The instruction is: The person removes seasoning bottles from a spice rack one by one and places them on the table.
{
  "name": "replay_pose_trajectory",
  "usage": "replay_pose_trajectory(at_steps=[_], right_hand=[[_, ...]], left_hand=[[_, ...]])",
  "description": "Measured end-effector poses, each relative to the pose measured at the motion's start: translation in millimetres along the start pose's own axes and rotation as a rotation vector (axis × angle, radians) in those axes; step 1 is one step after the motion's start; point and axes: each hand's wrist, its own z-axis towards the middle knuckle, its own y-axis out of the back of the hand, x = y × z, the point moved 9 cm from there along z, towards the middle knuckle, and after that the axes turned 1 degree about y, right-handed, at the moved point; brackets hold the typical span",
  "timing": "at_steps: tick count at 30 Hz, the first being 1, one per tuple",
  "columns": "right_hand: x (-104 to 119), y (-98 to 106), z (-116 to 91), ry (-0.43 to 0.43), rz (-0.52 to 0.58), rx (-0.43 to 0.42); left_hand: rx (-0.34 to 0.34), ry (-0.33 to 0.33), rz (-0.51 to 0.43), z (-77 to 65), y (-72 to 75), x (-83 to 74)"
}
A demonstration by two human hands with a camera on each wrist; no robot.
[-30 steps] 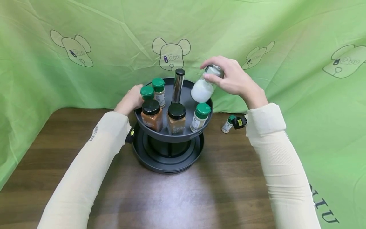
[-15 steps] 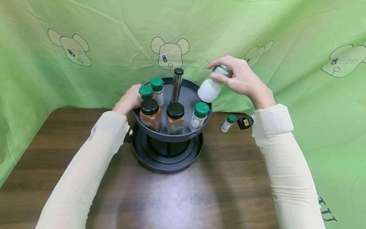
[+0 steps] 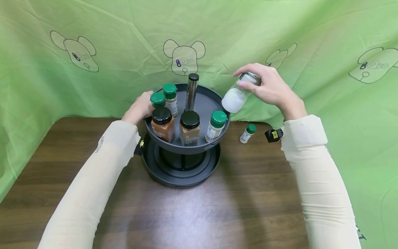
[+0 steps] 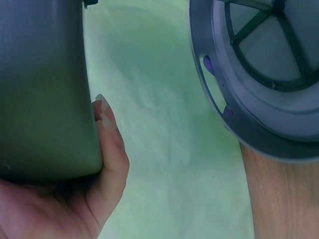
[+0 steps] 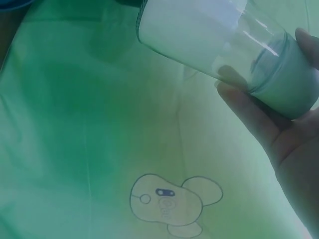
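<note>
A grey two-tier turntable rack [image 3: 186, 149] stands on the table. My left hand [image 3: 140, 107] holds its upper tray at the left edge; the left wrist view shows the fingers [image 4: 113, 144] curled round the tray wall. My right hand [image 3: 270, 86] grips a glass jar [image 3: 234, 100] with white contents by its lid end. Tilted, base toward the rack, the jar overlaps the tray's right rim in the head view. On the upper tray are green-capped spice bottles [image 3: 216, 129] and two black-lidded spice jars [image 3: 190, 133], one orange-brown, one tan. A metal post [image 3: 191, 92] rises mid-tray.
One more green-capped bottle [image 3: 247, 134] stands on the wooden table [image 3: 186, 218], right of the rack. The lower tray [image 3: 183, 182] holds nothing in the visible part. A green printed cloth [image 3: 124, 45] hangs behind and along both sides.
My right hand has moved to the right with the glass jar, from over the upper tray to its right rim. The left hand stays on the tray.
</note>
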Motion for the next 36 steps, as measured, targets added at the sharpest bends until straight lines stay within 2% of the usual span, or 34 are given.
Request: replay_pose_trajectory(at_steps=[12, 36], right_hand=[[-31, 7, -4, -0.116, 0.006, -0.090], [-55, -3, 1, -0.082, -0.186, 0.012]], left_hand=[[0.001, 0.008, 0.023, 0.8, 0.1, -0.2], [0.001, -0.001, 0.040, 3.0, 0.0, -0.2]])
